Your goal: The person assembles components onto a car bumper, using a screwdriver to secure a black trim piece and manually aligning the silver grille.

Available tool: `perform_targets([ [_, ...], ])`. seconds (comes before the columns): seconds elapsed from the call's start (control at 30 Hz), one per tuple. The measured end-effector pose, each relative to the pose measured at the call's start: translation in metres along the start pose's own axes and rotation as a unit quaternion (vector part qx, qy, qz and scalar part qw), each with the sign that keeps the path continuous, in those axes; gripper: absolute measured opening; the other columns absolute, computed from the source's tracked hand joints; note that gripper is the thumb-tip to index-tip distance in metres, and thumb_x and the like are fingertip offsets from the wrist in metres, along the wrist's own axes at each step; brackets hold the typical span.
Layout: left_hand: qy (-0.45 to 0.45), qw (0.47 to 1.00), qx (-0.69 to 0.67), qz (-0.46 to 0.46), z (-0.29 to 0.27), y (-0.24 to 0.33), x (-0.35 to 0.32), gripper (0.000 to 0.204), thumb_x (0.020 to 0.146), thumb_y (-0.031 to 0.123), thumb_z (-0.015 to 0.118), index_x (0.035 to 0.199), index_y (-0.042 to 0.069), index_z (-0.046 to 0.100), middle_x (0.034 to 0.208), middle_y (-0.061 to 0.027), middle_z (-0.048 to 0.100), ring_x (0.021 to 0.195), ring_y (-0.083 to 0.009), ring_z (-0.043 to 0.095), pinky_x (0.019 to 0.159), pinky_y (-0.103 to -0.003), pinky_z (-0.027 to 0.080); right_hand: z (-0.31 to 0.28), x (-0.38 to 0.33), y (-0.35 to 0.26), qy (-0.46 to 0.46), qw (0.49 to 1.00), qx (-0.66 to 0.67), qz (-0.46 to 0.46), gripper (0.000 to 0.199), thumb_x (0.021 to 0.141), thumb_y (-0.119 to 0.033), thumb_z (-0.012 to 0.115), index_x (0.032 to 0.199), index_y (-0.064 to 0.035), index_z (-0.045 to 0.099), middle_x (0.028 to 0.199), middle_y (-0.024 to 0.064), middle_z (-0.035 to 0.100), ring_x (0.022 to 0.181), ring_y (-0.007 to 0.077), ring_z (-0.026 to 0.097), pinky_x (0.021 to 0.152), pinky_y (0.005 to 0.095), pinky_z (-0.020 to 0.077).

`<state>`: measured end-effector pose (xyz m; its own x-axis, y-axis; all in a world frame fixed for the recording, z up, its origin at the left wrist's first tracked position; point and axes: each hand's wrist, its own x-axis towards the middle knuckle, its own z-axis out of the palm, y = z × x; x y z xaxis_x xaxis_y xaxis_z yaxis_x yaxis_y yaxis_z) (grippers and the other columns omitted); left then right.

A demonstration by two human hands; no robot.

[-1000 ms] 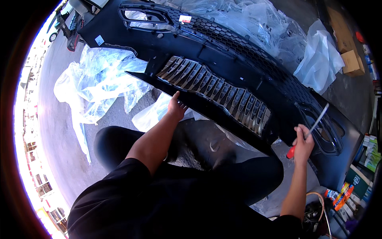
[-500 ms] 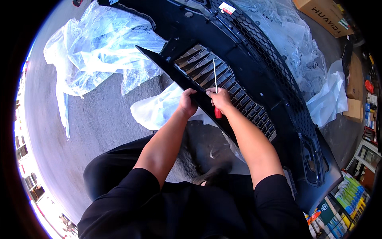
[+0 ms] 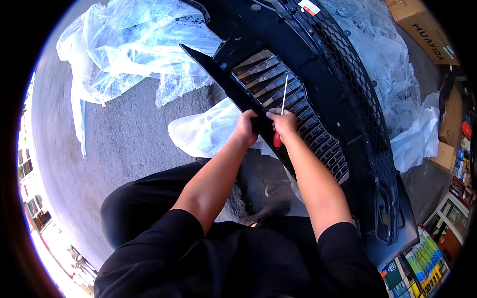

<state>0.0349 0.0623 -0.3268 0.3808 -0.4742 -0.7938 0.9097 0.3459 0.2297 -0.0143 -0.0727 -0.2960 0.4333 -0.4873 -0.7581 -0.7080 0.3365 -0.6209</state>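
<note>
head view: black car bumper (image 3: 348, 149) cut off at the top edge, its far end lost in shadow. left hand (image 3: 247, 128) gripping the bumper's lower lip, fingers curled shut around it, tips hidden behind the edge. right hand (image 3: 283, 123) closed on one red-handled screwdriver (image 3: 279, 119), shaft pointing up over the slatted grille (image 3: 288, 107). bare concrete floor (image 3: 124, 149) open to the left. two clear plastic sheets (image 3: 134, 49) beside.

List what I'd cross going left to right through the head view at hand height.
Bare concrete floor → white plastic bag → left hand gripping the bumper's edge → right hand holding the red-handled screwdriver → slatted grille → black bumper → clear plastic wrap.
</note>
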Motion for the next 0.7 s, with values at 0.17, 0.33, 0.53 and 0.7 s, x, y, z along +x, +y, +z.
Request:
perform_targets([
  [0.17, 0.021, 1.000, 0.002, -0.014, 0.008, 0.000, -0.004, 0.021, 0.079, 0.022, 0.059, 0.093, 0.007, 0.062, 0.096, -0.0111, 0.066, 0.095, -0.0288, 0.060, 0.094, -0.039, 0.046, 0.007, 0.013, 0.012, 0.048, 0.999, -0.013, -0.002, 0.019, 0.085, -0.010, 0.081, 0.102, -0.0060, 0.074, 0.072, -0.0028, 0.063, 0.054, 0.0076, 0.052, 0.051, 0.0242, 0.0430],
  [0.33, 0.023, 1.000, -0.006, -0.010, 0.007, 0.000, -0.005, 0.026, 0.078, 0.021, 0.058, 0.096, 0.004, 0.065, 0.099, -0.0124, 0.070, 0.094, -0.0293, 0.065, 0.093, -0.039, 0.051, 0.008, 0.006, 0.003, 0.042, 0.998, 0.038, 0.039, 0.020, 0.084, -0.009, 0.082, 0.103, -0.0068, 0.074, 0.072, -0.0023, 0.063, 0.055, 0.0086, 0.052, 0.051, 0.0247, 0.0423],
  [0.53, 0.036, 0.999, -0.003, -0.008, 0.010, 0.001, -0.007, 0.017, 0.079, 0.021, 0.058, 0.090, 0.007, 0.060, 0.094, -0.0114, 0.064, 0.094, -0.0289, 0.059, 0.093, -0.039, 0.046, 0.013, 0.010, 0.003, 0.082, 0.995, -0.003, 0.054, 0.019, 0.083, -0.010, 0.082, 0.100, -0.0083, 0.076, 0.076, -0.0020, 0.065, 0.059, 0.0099, 0.052, 0.053, 0.0273, 0.0414],
  [0.7, 0.045, 0.999, 0.003, 0.002, 0.012, 0.002, -0.007, 0.018, 0.079, 0.021, 0.058, 0.089, 0.007, 0.061, 0.093, -0.0114, 0.064, 0.093, -0.0282, 0.060, 0.092, -0.039, 0.047, 0.007, 0.004, -0.006, 0.045, 0.994, 0.001, 0.098, 0.016, 0.083, -0.010, 0.082, 0.098, -0.0090, 0.077, 0.082, -0.0027, 0.069, 0.065, 0.0102, 0.055, 0.058, 0.0282, 0.0433],
])
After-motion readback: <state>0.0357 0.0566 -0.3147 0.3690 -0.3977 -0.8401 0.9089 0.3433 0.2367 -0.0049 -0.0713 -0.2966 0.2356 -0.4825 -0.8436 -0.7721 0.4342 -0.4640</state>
